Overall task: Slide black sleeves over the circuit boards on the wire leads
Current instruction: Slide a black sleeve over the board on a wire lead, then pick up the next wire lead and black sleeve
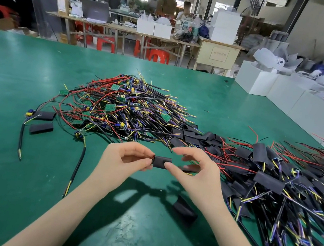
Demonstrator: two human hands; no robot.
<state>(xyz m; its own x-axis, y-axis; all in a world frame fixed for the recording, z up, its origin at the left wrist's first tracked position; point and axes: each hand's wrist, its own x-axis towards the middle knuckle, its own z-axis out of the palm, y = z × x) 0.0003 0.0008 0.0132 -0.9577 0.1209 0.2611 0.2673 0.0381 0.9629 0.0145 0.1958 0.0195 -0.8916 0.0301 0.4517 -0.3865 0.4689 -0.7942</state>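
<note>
Both hands hold one black sleeve (162, 162) above the green table (0, 160), near its front middle. My left hand (124, 159) pinches the sleeve's left end, where a bit of the board inside shows. My right hand (194, 169) grips its right end between thumb and fingers, with the lead's black cable running under the palm. A heap of bare green circuit boards on red, yellow and black wire leads (125, 106) lies behind the hands. To the right spreads a pile of leads with black sleeves on them (280, 177).
Loose black sleeves lie on the table: two at the left (41, 128), one near my right forearm (185, 209), more between the piles (193, 137). White boxes (286, 94) line the right edge. Work tables, red stools and people fill the far room.
</note>
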